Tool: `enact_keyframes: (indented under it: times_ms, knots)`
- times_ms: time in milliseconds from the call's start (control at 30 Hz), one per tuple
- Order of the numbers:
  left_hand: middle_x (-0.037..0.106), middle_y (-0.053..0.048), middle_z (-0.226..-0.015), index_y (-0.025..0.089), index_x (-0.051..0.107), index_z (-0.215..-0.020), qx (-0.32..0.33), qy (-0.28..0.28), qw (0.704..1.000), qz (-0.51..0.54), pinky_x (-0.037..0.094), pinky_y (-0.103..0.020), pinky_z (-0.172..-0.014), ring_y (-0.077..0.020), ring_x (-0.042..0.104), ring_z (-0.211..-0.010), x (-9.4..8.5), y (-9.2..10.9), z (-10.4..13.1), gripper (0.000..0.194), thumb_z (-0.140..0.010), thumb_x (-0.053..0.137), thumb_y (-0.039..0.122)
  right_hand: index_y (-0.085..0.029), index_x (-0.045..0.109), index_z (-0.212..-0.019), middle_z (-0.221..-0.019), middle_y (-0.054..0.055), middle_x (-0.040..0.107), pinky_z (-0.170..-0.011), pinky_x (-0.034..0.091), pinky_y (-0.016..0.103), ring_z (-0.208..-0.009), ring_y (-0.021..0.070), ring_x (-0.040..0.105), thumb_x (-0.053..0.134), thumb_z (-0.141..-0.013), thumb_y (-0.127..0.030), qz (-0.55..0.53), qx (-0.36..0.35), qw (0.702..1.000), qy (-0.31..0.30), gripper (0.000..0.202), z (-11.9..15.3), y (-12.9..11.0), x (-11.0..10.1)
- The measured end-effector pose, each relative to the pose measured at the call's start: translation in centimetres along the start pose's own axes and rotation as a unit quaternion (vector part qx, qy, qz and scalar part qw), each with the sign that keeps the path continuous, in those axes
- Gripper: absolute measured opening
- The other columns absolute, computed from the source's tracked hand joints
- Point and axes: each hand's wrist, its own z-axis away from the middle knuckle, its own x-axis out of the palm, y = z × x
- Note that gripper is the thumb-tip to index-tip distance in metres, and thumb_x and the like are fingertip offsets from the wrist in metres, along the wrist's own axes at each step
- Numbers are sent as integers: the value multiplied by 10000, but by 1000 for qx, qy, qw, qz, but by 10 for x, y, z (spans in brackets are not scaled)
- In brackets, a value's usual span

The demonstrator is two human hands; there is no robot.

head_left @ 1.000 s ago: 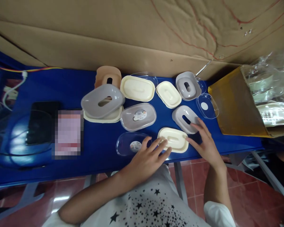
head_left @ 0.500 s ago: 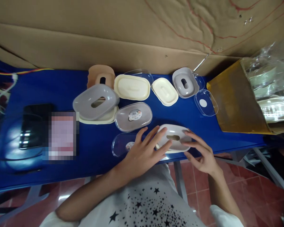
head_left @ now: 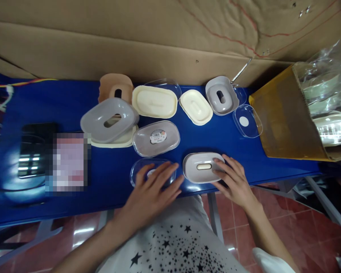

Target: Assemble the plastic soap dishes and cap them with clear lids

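At the table's front edge lies a pale grey oval plastic dish (head_left: 191, 174), with a cream piece showing through its slot. My right hand (head_left: 235, 182) grips its right end, fingers over the rim and thumb at the front side. My left hand (head_left: 155, 187) is open, fingers spread above a clear plastic lid (head_left: 138, 167) that it partly covers; whether it touches the lid I cannot tell. Just behind sits another grey dish under a clear cover with a label sticker (head_left: 158, 136).
A tilted grey dish (head_left: 92, 121), an orange dish (head_left: 108, 85) and cream trays (head_left: 156, 100) (head_left: 197, 108) lie farther back. Rightward are an upright grey dish (head_left: 221, 96), a clear lid (head_left: 252, 129) and a carton (head_left: 284, 113) of bagged parts. A black device (head_left: 31, 151) lies left.
My left hand has left the grey dish and moved left over the clear lid. The dish now sits level over the cream piece, which shows in its slot; my right hand stays on it.
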Motion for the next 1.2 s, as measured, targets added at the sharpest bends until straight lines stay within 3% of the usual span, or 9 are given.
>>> enact_keyframes:
  times_ms: [100,200,400,533,667,733,833,1033,1200]
  knots:
    - [510,-195,-1646,236,595,-1492,-68,-35,997,-25,403,-654,-1206,-417,503,-1510,-13,-15,28,473,-1038,685,331,-314,670,-1295,-1560,61,645,-1224,438,606,-1560,344,480,761,-996,-353,-2,16,1000,9,314,1,-1,5]
    - [428,-209,-1698,243,526,-1582,-82,-68,994,-36,475,-670,-1140,-468,432,-1551,-17,-22,49,547,-1052,644,304,-317,662,-1287,-1540,54,661,-1221,429,595,-1551,343,491,781,-981,-368,-17,17,999,30,331,-2,-3,11]
    - [553,-193,-1584,264,566,-1530,-103,-64,993,5,530,-619,-1035,-434,564,-1379,-24,-21,61,536,-1028,697,398,-275,647,-1308,-1560,94,638,-1243,382,598,-1571,351,451,732,-1018,-366,-12,10,999,31,316,-14,-16,19]
    - [568,-196,-1520,250,558,-1473,-95,5,992,84,490,-607,-1087,-397,565,-1365,-30,-7,40,573,-993,746,500,-309,575,-1471,-1663,98,518,-1257,372,611,-1618,353,369,629,-1069,-458,-32,15,999,40,432,-11,-24,20]
    - [524,-190,-1566,252,537,-1488,-47,44,994,86,471,-600,-1161,-386,504,-1467,-14,8,-7,567,-1004,742,465,-396,343,-1674,-1753,72,375,-1242,421,629,-1596,367,409,593,-1050,-599,-76,2,991,113,702,-7,-26,16]
    - [484,-196,-1616,232,515,-1521,-16,29,995,99,487,-567,-1184,-371,484,-1506,-1,8,-30,598,-1014,729,465,-429,283,-1699,-1773,67,336,-1237,436,637,-1591,380,417,683,-1015,-557,-68,-7,991,114,803,-7,-26,13]
    - [419,-225,-1675,198,492,-1555,22,1,995,99,474,-580,-1225,-385,456,-1549,14,2,-51,622,-1027,716,439,-420,285,-1703,-1773,84,335,-1249,437,618,-1603,372,402,759,-997,-373,-42,0,996,82,851,-9,-25,12]
    - [313,-232,-1746,214,429,-1620,50,-26,991,120,465,-617,-1249,-412,331,-1630,21,-10,-47,722,-1007,744,428,-403,357,-1676,-1702,80,465,-1213,501,575,-1535,332,512,741,-1009,-238,-58,9,994,88,787,-9,-22,22]
    - [383,-195,-1718,246,448,-1609,17,-19,990,137,497,-596,-1240,-373,391,-1609,20,-14,-32,592,-1066,659,352,-332,406,-1664,-1684,122,471,-1176,543,566,-1511,341,538,784,-976,-216,-79,-4,990,114,793,-5,-19,26]
